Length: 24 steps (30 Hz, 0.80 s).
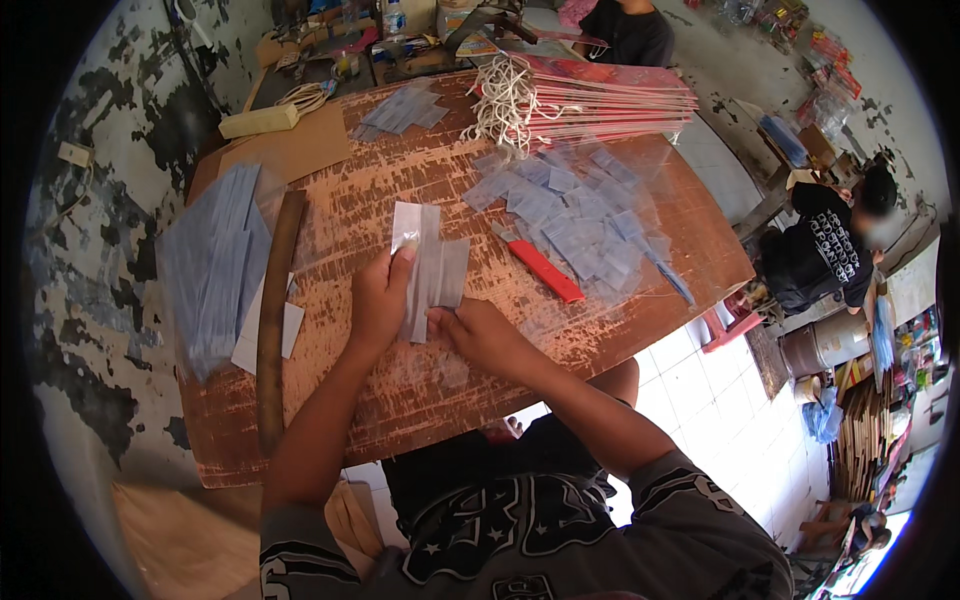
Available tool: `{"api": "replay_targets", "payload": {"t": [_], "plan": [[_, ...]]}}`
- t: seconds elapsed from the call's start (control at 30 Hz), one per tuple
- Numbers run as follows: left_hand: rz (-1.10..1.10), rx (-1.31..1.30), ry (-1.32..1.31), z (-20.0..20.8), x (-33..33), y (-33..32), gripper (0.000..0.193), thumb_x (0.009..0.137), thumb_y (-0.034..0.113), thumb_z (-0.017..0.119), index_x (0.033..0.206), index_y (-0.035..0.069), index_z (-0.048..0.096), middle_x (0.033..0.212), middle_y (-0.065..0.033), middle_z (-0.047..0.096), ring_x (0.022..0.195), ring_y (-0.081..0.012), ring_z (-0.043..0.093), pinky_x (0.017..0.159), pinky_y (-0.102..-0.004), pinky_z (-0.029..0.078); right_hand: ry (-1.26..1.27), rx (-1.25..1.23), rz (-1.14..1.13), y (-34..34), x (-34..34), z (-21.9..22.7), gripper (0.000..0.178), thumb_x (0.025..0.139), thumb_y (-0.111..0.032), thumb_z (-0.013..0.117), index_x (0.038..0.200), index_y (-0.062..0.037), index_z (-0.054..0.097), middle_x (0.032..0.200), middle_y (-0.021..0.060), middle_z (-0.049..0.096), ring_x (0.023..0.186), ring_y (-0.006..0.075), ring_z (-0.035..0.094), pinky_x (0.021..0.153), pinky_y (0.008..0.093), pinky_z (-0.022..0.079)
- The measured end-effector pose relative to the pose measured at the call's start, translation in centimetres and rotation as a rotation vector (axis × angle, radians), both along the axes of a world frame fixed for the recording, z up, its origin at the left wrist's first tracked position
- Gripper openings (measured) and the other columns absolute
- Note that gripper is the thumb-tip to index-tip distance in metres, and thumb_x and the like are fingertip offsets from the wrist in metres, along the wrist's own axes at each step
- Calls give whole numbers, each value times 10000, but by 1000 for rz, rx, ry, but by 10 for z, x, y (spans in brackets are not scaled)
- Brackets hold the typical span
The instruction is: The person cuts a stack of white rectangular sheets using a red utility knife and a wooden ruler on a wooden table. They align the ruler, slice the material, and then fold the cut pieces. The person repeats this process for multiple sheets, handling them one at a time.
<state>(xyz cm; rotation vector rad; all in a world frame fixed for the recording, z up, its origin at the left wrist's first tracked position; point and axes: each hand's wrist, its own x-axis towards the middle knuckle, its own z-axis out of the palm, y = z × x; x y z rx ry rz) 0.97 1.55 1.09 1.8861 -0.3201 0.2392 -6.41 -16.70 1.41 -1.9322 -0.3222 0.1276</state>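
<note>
In front of me, over the near middle of the worn table, my left hand (pixel 379 300) pinches a strip of clear plastic sheets (pixel 408 235), thumb on top. My right hand (pixel 482 335) grips the lower edge of a shorter plastic piece (pixel 452 268) that overlaps the strip on its right. Whether the two pieces are joined, I cannot tell. A red-handled cutter knife (pixel 543 268) lies to the right of my hands. Beyond it spreads a loose pile of small cut plastic pieces (pixel 565 205).
Left of my arms lie a long brown wooden stick (pixel 273 320) and a stack of long plastic sheets (pixel 212 265). Cardboard (pixel 290 150) and a bundle of red bags with white cords (pixel 600 100) sit farther back. One person (pixel 820 240) is at the right, another (pixel 630 35) behind the table.
</note>
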Motion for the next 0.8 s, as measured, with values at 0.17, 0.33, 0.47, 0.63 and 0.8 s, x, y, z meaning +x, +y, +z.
{"api": "replay_targets", "payload": {"t": [0.17, 0.33, 0.47, 0.63, 0.8], "plan": [[-2, 51, 5, 3, -4, -2, 409, 1169, 325, 607, 1045, -49, 715, 720, -57, 602, 701, -97, 508, 642, -350, 453, -17, 3, 104, -10, 4, -5, 353, 1182, -288, 558, 1045, 6, 696, 824, 60, 668, 741, 182, 616, 737, 368, 524], [-3, 47, 20, -1, -4, 1, 397, 1175, 318, 602, 1063, -43, 722, 725, -48, 602, 706, -94, 502, 649, -341, 453, 229, 61, 203, -14, 11, 8, 388, 1175, -326, 570, 991, -16, 712, 781, 51, 664, 698, 177, 625, 695, 373, 518], [-12, 12, 56, 3, -7, -2, 406, 1177, 335, 604, 1094, -41, 733, 739, -35, 615, 714, -91, 501, 659, -331, 457, 326, 209, 252, -14, 15, -2, 391, 1187, -337, 558, 938, -62, 682, 748, -24, 593, 655, 102, 548, 629, 304, 468], [-13, 26, 42, 0, -8, 0, 416, 1179, 343, 604, 1114, -45, 740, 750, -34, 627, 726, -86, 505, 664, -327, 460, 519, 377, 358, -19, 16, 4, 351, 1192, -333, 557, 950, -95, 645, 734, -57, 537, 597, 67, 445, 545, 249, 371], [-27, -19, 36, -4, -7, -1, 419, 1178, 347, 607, 1132, -44, 749, 754, -21, 627, 733, -78, 505, 663, -316, 454, 657, 496, 398, -21, 17, 5, 326, 1190, -338, 561, 974, -100, 620, 735, -59, 508, 576, 54, 400, 498, 231, 292]]}}
